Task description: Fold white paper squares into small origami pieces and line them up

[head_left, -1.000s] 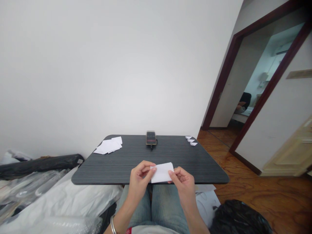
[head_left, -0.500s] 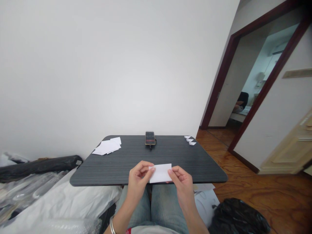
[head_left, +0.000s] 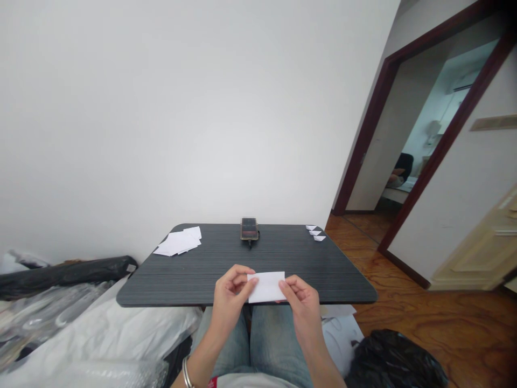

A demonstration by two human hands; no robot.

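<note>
A small white sheet of paper [head_left: 266, 287], apparently folded into a rectangle, is held up at the near edge of the dark table [head_left: 173, 280]. My left hand [head_left: 232, 293] pinches its left end between thumb and fingers. At the right end, my right hand [head_left: 301, 296] grips it the same way, thumb on top. The fingertips beneath the paper are mostly hidden. Loose white paper sheets [head_left: 177, 242] lie overlapping at the table's far left. Several small folded paper pieces [head_left: 316, 233] lie in a row at the far right corner.
A small device with a dark screen [head_left: 249, 228] and a cable stands at the table's back middle, near the white wall [head_left: 242, 108]. Plastic-wrapped goods [head_left: 121, 334] lie low on the left. A black plastic bag [head_left: 396, 358] sits on the wooden floor at right, before a doorway.
</note>
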